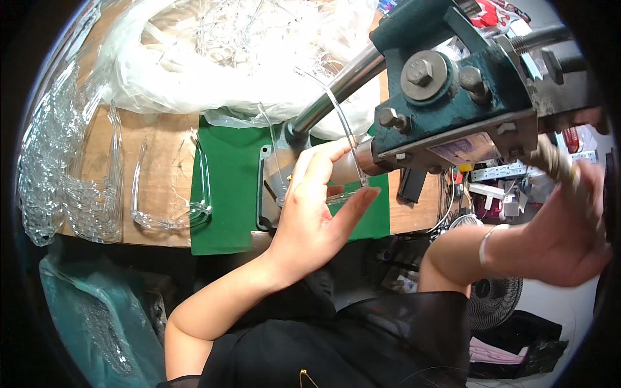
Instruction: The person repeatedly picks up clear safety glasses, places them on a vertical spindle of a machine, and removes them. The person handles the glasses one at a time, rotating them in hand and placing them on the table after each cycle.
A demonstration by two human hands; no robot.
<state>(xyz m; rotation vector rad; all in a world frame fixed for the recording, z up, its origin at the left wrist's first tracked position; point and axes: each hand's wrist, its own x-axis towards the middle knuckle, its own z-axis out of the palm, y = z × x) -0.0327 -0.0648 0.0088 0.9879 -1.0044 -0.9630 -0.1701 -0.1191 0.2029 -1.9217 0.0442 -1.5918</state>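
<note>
My left hand (309, 223) grips a clear plastic eyeglass frame (340, 108), its fingers and thumb around the front and its two temples pointing up and away. That frame sits at the ram (366, 160) of a dark green hand press (446, 97); the exact contact is hidden by my fingers. At the far right, my right hand (557, 236), smeared by motion, is closed around the press's wrapped lever handle (552, 158). Another clear eyeglass frame (171, 222) lies left of the press, partly on the green mat (226, 187).
Stacked clear eyeglass frames (58, 171) cover the table's left end. A large translucent bag (168, 84) full of clear frames lies at the back. The press's steel column (343, 84) rises from its base (265, 184). A fan (495, 301) stands below on the right.
</note>
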